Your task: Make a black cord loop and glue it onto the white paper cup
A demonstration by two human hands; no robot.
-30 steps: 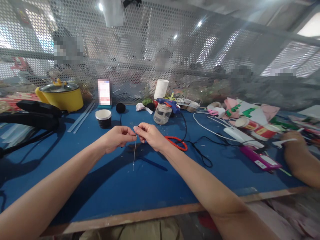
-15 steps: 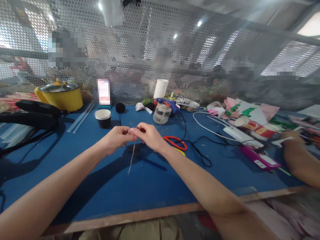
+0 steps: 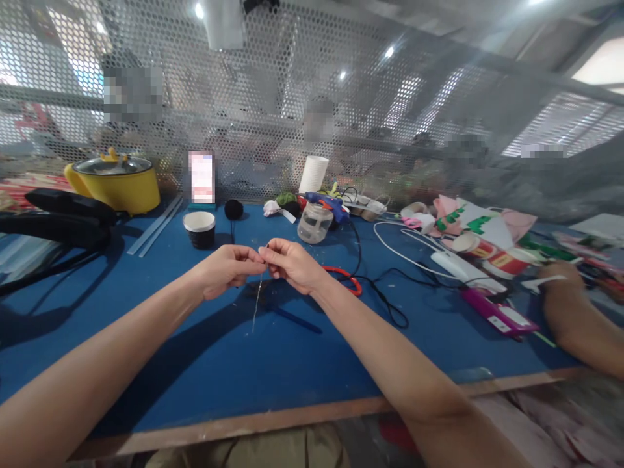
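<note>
Where the two hands meet above the blue table (image 3: 205,364), the left hand (image 3: 227,268) and the right hand (image 3: 292,263) each pinch one thin pale thread (image 3: 255,305) between fingertips; it hangs straight down from the pinch, its lower end near the tabletop. Whatever tiny thing sits at the pinch itself is too small to make out. Just beyond the right hand lies one pair of red-handled scissors (image 3: 347,281), partly hidden by the wrist. Farther past the hands stand one paper cup (image 3: 200,229), one clear jar (image 3: 313,223), one blue glue gun (image 3: 331,205) and one yellow pot (image 3: 117,183). Another person's forearm (image 3: 580,325) is cut off at the right edge.
</note>
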